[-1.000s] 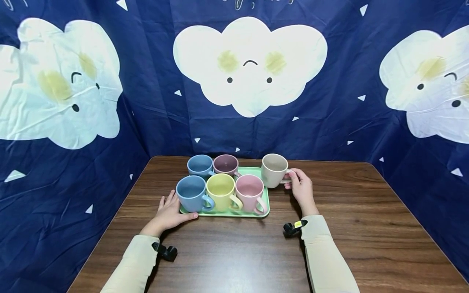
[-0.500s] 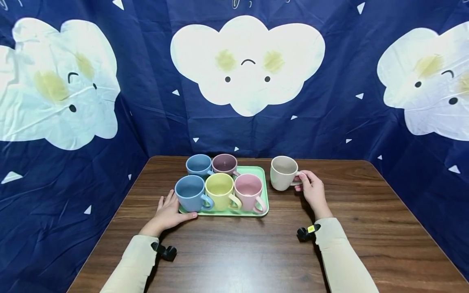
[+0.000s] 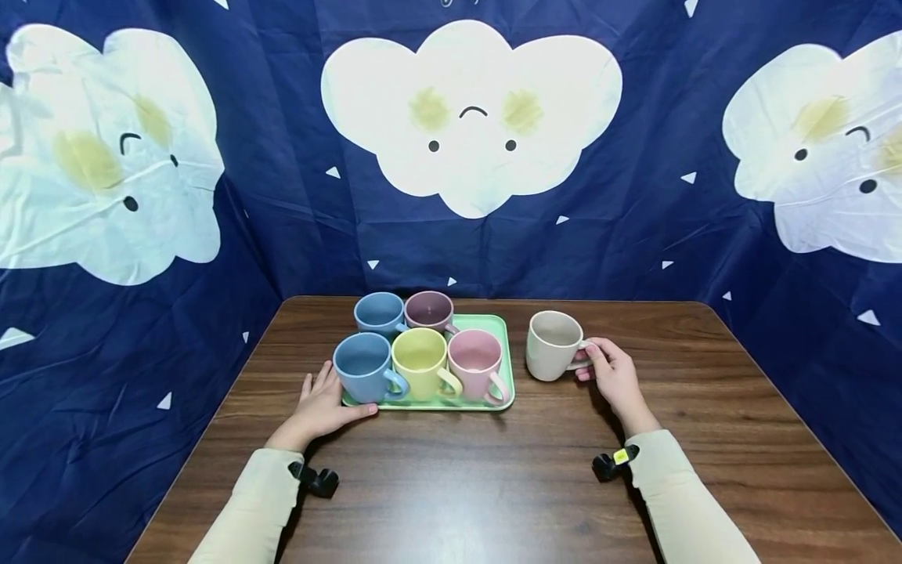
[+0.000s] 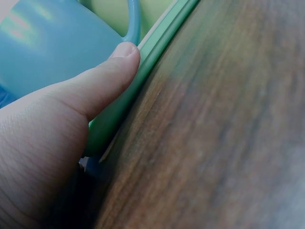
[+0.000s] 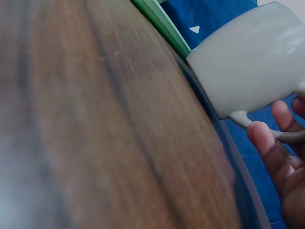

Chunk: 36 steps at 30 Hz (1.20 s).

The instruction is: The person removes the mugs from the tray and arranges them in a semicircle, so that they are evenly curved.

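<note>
In the head view my right hand [image 3: 618, 382] holds a beige mug [image 3: 551, 349] by its handle, right of the green tray [image 3: 502, 325]. The right wrist view shows fingers around the handle of that mug [image 5: 248, 57]; I cannot tell whether its base touches the table. My left hand [image 3: 322, 406] rests at the tray's front left corner, fingers spread, thumb [image 4: 102, 81] along the rim below the near blue mug [image 3: 362, 368]. Beside it on the tray stand a yellow mug [image 3: 419, 366] and a pink mug [image 3: 474, 366]. Behind are another blue mug [image 3: 379, 312] and a purple mug [image 3: 428, 309].
The brown wooden table [image 3: 465, 486] extends in front of the tray and to its right. A dark blue cloth [image 3: 296, 227] printed with clouds encloses the back and sides.
My right hand has carried the beige mug from the tray's back right corner to the right, then slightly nearer. My left hand and the other mugs have stayed in place.
</note>
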Each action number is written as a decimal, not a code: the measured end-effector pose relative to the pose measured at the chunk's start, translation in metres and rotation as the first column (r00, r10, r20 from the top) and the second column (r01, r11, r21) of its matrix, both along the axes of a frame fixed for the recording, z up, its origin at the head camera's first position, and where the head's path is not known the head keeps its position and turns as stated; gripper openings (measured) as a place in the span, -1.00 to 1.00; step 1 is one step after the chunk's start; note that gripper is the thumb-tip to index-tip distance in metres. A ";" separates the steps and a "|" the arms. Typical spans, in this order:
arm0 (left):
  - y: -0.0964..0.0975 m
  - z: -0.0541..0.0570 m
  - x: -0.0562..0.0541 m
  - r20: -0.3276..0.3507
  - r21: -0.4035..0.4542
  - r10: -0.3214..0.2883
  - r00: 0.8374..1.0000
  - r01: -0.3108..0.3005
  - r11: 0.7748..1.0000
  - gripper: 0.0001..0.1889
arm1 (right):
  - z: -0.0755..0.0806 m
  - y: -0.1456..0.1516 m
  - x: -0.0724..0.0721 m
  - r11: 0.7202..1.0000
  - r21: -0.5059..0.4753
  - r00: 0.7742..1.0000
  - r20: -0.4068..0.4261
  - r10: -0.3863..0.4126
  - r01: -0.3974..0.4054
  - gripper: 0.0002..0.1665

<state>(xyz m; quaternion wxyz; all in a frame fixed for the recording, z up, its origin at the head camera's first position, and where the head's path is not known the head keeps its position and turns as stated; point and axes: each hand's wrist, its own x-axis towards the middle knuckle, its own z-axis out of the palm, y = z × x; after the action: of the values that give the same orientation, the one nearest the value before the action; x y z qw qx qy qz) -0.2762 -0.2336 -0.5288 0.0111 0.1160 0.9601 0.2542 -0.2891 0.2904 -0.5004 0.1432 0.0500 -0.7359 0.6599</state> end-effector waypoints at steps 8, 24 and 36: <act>0.005 0.009 0.005 0.000 -0.021 0.006 1.000 -0.006 1.000 0.25 | 0.017 -0.001 0.020 0.999 0.022 1.000 -0.014 0.026 -0.025 -0.68; 0.005 0.007 0.007 0.003 -0.019 0.017 1.000 -0.017 1.000 0.24 | -0.008 0.008 0.008 0.999 0.046 0.999 -0.048 0.010 -0.008 -0.68; 0.005 0.011 0.006 -0.001 -0.026 0.009 1.000 -0.009 1.000 0.25 | -0.006 0.013 0.005 0.881 0.325 0.926 -0.270 -0.262 0.344 -0.70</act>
<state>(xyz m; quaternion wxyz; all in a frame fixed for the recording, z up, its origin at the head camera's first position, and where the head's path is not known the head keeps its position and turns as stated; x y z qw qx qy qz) -0.2698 -0.2282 -0.5176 0.0111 0.1116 0.9639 0.2416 -0.2841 0.3032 -0.5068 0.3133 0.0315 -0.8243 0.4705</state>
